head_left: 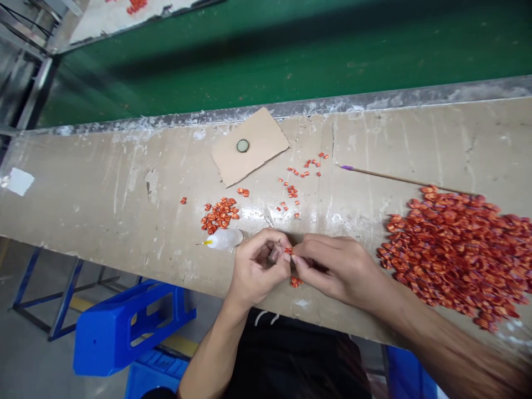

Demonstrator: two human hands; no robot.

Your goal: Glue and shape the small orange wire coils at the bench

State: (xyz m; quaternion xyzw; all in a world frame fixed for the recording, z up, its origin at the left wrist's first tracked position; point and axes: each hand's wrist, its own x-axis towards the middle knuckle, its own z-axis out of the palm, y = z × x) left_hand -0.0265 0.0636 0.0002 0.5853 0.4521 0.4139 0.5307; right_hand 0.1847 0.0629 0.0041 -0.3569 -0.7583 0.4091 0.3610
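Note:
My left hand (260,266) and my right hand (332,266) meet at the fingertips above the board's front edge, pinching a small red-orange metal piece (288,251) between them. Just below my fingers lies a little clump of similar pieces (296,282). A white plastic squeeze bottle (224,239) with a yellow nozzle lies left of my left hand. A large heap of ribbed red-orange pieces (453,255) spreads to the right of my right hand, and a smaller heap (220,215) sits further left. Several loose pieces (292,191) are scattered ahead of my hands.
The worn beige work board (166,183) carries a cardboard square (266,155) with a bottle cap (243,145) on it, and a thin wooden stick (399,177) with a purple tip. A green belt (249,66) runs behind the board. A blue stool (124,332) stands below left.

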